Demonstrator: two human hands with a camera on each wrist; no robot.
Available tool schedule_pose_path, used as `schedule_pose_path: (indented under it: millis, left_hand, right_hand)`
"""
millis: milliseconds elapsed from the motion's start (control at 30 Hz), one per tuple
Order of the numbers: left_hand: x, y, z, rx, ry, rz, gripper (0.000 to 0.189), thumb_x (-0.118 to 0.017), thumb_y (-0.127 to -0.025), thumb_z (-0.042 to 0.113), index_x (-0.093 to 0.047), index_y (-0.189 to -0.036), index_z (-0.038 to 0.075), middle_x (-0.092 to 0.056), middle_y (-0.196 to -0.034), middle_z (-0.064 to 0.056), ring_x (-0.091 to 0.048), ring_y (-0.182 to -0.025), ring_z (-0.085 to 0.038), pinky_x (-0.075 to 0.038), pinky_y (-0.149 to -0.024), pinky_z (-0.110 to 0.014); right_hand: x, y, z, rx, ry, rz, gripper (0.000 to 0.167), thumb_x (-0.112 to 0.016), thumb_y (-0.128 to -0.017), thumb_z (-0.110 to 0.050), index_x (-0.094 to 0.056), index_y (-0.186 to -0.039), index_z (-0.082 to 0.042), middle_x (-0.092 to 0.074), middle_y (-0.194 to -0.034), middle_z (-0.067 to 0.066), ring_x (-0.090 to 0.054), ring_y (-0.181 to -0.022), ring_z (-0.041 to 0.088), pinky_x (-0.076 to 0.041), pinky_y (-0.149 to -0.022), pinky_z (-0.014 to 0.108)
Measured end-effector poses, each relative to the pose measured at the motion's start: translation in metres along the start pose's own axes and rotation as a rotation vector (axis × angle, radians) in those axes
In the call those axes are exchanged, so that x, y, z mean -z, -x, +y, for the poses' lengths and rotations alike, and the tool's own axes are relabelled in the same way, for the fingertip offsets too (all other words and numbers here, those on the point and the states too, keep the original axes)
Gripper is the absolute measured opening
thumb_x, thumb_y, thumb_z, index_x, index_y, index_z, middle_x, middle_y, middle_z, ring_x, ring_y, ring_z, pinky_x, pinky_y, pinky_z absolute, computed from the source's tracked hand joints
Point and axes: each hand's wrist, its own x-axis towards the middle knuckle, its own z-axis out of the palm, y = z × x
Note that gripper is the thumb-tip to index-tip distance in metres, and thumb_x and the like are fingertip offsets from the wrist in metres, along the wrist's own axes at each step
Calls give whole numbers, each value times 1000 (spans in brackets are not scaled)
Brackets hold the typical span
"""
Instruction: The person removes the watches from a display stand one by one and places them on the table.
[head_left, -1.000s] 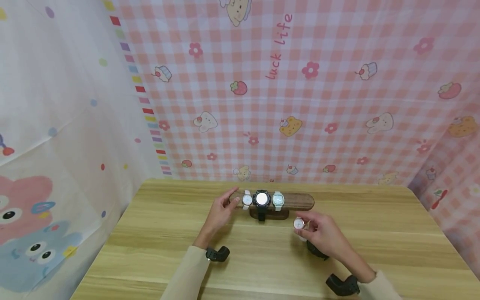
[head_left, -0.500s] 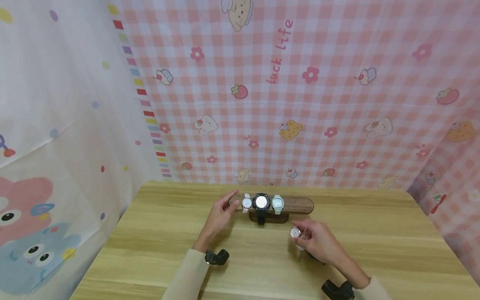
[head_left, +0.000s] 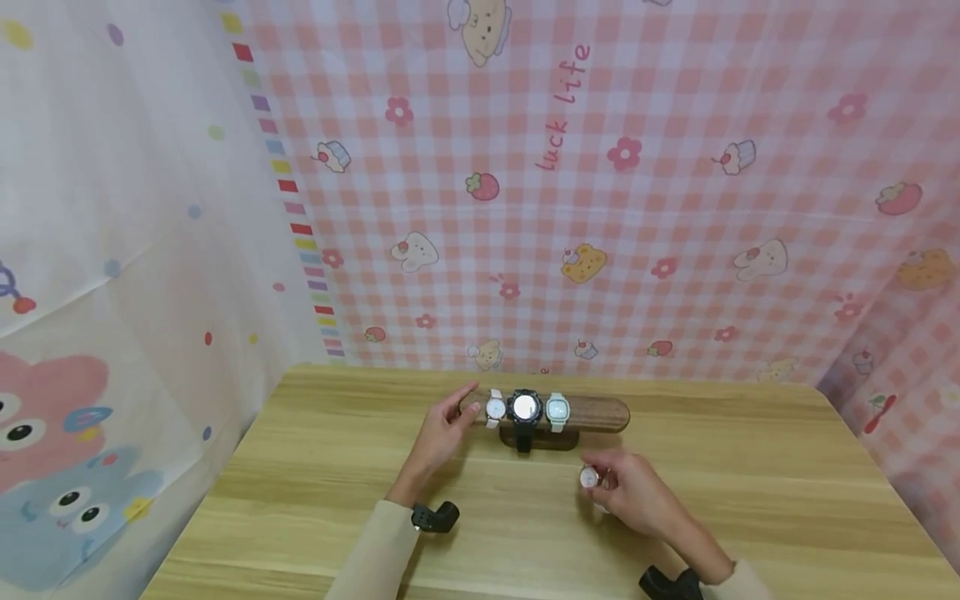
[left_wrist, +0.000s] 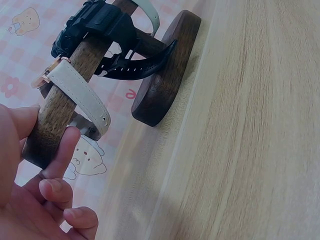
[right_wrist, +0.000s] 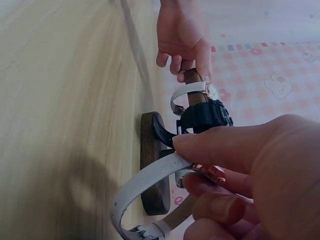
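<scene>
So the worktop [head_left: 510, 533] is finished in a light, yellowish wood look, with grain that's streaked side to side in the head view and some darker bands mixed in. Toward the back edge, around the middle, a dark brown wooden stand [head_left: 597, 413] is set down on it. Contact is made through the oblong, round-ended base [left_wrist: 170, 82]; the long upper bar is held up clear of the surface. Soft shadows are thrown across the wood too.

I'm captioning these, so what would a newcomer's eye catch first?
Probably the pink gingham cloth, printed "luck life", behind the table. Next, the black wristwatch with a glaring face, between two paler ones on the wooden watch stand. In front, the right hand pinches a white-strapped wristwatch.
</scene>
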Motion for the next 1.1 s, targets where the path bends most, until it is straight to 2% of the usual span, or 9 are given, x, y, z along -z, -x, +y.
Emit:
schedule_pose_path:
  millis: [67,100,367,700,1100]
  left_hand:
    - [0,0,0,4,0,1,44,-62,-99,22,-56,-142,15,-42,-72,0,-41,-65,-13,-37,-57,-23]
    - [0,-2,-5,0,-1,1,44,-62,-98,24,-56,-142,16,-42,-72,1,-41,-65,-12,-38,-57,-23]
    - [-1,-2,-5,6,-18,-3,44,-60,-100,22,-54,-142,13,-42,-72,1,-41,-66,-12,-38,-57,-22]
    - [-1,-2,-4,2,-18,-5,44,-60,-100,20,-54,-143,13,-42,-72,2,-42,-66,-12,-38,-56,-21]
    - [-1,-3,-4,-3,-22,-6,44,-59,-100,20,-54,-143,12,-41,-70,2,-41,-64,-11,-37,-57,-21]
  right_hand:
    - [-2,0,0,-1,4,-4,41,-75,-82,-1,-65,-120,10,-61,-79,-3,-50,-61,2,-45,-51,22]
    - [-2,0,1,3,5,-6,41,-75,-82,-1,-65,-120,10,-62,-80,-3,-50,-61,2,-45,-51,22]
    - [-8,3,1,-16,15,-24,40,-77,-81,-2,-65,-117,11,-63,-83,1,-50,-64,2,-45,-53,21]
    - [-17,3,3,17,82,-20,39,-79,-78,-3,-68,-114,9,-68,-95,7,-49,-68,2,-44,-58,20]
    - [-31,1,3,79,130,-14,34,-79,-76,1,-71,-108,8,-67,-88,4,-55,-75,3,-49,-65,22]
